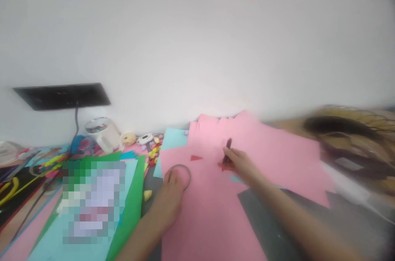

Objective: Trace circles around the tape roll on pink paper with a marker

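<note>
Pink paper sheets [210, 211] lie over a grey surface, some of them in a pile reaching back to the wall. My right hand [236, 162] is closed around a dark pen [228, 150], held nearly upright over the pink paper. A small red piece sits by its fingertips, and a red triangle [196, 157] lies to the left of that hand. A thin grey ring [189, 172] rests on the paper, with my left hand [173, 187] at its left side, fingers bent down and pressed together over its edge.
Green [132, 207] and light blue sheets [49, 240] lie at the left, partly pixelated. Behind them stand a white cup-like device [106, 135], small toys and colourful bits. A wire basket [354, 129] and dark items are at the right. A black wall panel [63, 96] has a cable.
</note>
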Tool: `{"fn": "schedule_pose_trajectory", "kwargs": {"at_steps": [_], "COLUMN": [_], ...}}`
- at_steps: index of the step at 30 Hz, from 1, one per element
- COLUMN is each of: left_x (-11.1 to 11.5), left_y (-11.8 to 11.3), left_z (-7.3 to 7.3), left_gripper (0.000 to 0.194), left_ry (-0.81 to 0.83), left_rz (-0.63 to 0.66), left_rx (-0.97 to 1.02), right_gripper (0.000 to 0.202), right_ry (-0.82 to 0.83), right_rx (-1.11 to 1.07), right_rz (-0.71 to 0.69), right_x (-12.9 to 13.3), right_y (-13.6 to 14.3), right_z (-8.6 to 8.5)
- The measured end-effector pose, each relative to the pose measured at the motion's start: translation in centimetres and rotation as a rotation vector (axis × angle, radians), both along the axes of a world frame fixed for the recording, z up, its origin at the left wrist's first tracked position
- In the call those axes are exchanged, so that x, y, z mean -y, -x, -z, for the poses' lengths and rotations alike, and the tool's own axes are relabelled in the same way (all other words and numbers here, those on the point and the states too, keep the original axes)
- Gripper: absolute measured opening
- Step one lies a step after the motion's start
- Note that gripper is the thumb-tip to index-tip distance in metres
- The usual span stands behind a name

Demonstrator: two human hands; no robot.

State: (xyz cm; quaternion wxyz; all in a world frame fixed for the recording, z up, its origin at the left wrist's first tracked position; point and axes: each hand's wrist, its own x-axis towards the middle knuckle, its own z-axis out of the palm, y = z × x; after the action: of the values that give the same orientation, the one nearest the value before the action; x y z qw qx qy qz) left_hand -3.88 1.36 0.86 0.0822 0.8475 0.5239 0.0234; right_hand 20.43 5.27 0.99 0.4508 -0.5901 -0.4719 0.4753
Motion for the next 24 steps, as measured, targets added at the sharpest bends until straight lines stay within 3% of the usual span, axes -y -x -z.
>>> {"fn": "schedule_pose_trajectory", "kwargs": {"at_steps": [2, 5, 11, 15, 19, 24], "left_x": [0.5, 1.1, 1.4, 1.1, 1.0, 1.0], "left_y": [0.5, -0.1, -5.4, -7.9, -8.2, -7.8], "left_z": [1.2, 1.5, 0.7, 1.0, 1.4, 2.2], "left_gripper": [0.034, 0.032, 0.048, 0.055, 0.056, 0.053], "left_ry": [-0.03, -0.092, -0.141, -0.065, -0.019, -0.047], "left_rz": [-0.018, -0.054, 0.105, 0.156, 0.177, 0.092], "left_rx": [0.086, 0.05, -0.053, -0.059, 0.013, 0.108], "right_gripper": [0.044, 0.044, 0.045, 0.047, 0.046, 0.046], "right_ry": [0.021, 0.033, 0.014, -0.009, -0.019, -0.008], "right_rx": [-0.154, -0.213, -0.319, -0.343, -0.362, -0.334], "right_rz": [-0.001, 0.01, 0.02, 0.044, 0.055, 0.073], "right_x": [0.8, 1.1, 1.0, 1.1, 1.1, 1.1], "right_y": [-0.5, -0.5, -0.4, -0.4, -0.5, -0.7], "right_z": [0.5, 0.8, 0.5, 0.6, 0.8, 0.9]}}
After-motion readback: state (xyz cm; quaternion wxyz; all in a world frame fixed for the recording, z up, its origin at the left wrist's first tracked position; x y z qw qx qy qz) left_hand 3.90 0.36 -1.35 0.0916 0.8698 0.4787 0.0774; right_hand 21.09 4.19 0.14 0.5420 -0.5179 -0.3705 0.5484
